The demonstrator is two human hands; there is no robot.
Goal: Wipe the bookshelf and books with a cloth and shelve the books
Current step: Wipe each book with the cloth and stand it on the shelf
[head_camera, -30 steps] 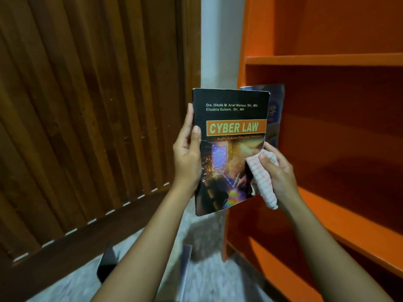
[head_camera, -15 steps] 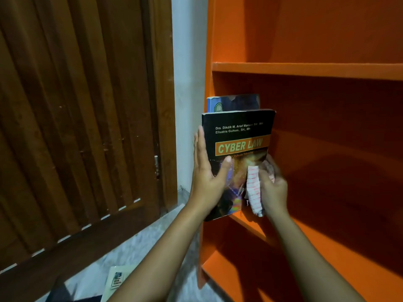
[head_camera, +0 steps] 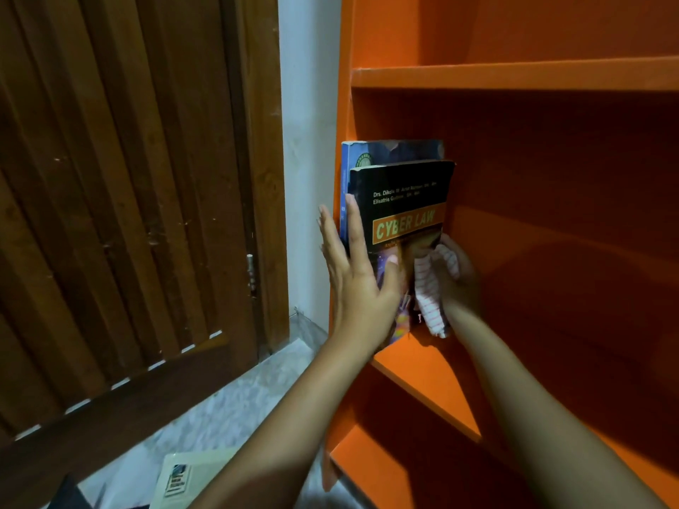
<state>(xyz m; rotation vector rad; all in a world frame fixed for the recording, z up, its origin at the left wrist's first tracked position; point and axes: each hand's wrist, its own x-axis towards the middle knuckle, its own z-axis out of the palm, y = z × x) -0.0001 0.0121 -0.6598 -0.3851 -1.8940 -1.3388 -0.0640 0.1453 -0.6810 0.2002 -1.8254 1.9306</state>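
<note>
So the Cyber Law book point(head_camera: 408, 207) went from mid-air into the orange bookshelf point(head_camera: 514, 73), upright against the blue book point(head_camera: 393, 152). Left hand point(head_camera: 360, 284) is flat now, fingers straight, nudging it in; right hand point(head_camera: 457, 288) grips the striped cloth point(head_camera: 431, 299) beside it. Basically shelved.

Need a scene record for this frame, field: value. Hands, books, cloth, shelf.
left hand: fingers straight, pressing Cyber Law book at its spine side
right hand: grips striped cloth at that book's right edge
Cyber Law book: upright, cover towards camera, in front of blue book
blue book: upright against left wall of bookshelf
bookshelf: orange, open-fronted
floor: pale book lying near wooden door
</note>
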